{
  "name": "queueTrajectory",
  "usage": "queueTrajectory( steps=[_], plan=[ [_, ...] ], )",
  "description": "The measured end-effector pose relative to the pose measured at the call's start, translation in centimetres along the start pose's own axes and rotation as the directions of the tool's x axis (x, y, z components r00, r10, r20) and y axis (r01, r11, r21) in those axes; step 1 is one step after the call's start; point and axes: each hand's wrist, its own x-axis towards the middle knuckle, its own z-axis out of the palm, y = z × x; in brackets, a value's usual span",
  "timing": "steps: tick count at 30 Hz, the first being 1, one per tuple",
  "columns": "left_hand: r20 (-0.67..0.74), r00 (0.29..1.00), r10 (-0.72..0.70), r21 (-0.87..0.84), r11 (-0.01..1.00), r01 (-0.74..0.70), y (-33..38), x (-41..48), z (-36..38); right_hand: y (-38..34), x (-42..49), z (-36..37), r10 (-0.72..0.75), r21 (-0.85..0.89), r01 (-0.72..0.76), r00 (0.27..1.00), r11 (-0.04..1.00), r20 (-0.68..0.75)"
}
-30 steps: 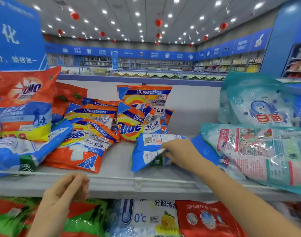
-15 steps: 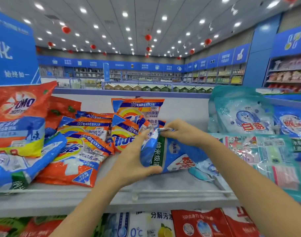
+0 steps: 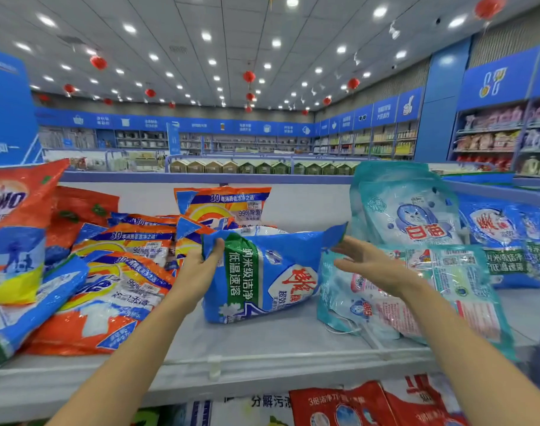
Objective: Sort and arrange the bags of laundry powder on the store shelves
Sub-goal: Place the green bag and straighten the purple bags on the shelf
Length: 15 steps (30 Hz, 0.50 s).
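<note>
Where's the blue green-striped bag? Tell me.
Head view, shelf centre: left hand grips the blue bag, orange bags to its left, teal bags to its right.

Both forearms are bare and reach up from the bottom of the view, the left one slanting in from the lower left, the right one from the lower right. The left grip (image 3: 198, 272) holds the upper left corner of the blue laundry powder bag (image 3: 262, 272): its thumb (image 3: 218, 245) is pressed over the front of the corner, its fingers hidden behind. The right grip (image 3: 367, 265) is relaxed, palm turned inward, fingers (image 3: 344, 249) nearly straight and slightly spread. They point left, with the tips just beside the bag's upper right corner; whether they touch it is unclear.
</note>
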Motion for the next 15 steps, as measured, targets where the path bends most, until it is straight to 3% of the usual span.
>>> queueTrajectory(
  steps=[4, 6, 8, 10, 13, 15],
  plan=[
    [-0.028, 0.986, -0.164, -0.070, 0.984, 0.162, -0.7, -0.2, -0.7, 0.0, 3.5, 2.1, 0.021, 0.118, 0.025, 0.929, 0.993, -0.370],
    [-0.038, 0.982, -0.184, -0.268, 0.949, 0.167, -1.3, -0.1, -1.8, -1.8, 4.9, 1.9, -0.006, 0.135, 0.073, 0.897, 0.988, -0.442],
    [-0.021, 0.989, -0.147, -0.429, 0.895, 0.124, -2.0, -0.1, -3.4, -5.7, 6.2, 1.5, -0.125, 0.032, 0.160, 0.868, 0.987, -0.481],
    [-0.030, 0.991, -0.129, -0.420, 0.901, 0.105, -2.7, -0.5, -4.9, -11.0, 7.5, 1.6, -0.347, -0.181, 0.296, 0.816, 0.938, -0.462],
    [-0.055, 0.991, -0.121, -0.195, 0.975, 0.108, -4.2, -1.3, -6.4, -17.6, 9.1, 2.2, -0.684, -0.658, 0.387, 0.676, 0.646, -0.274],
    [0.050, 0.993, -0.107, 0.008, 0.994, 0.107, -4.2, -1.9, -6.6, -19.9, 9.8, 3.2, -0.753, -0.849, 0.336, 0.650, 0.407, -0.103]
  ],
)
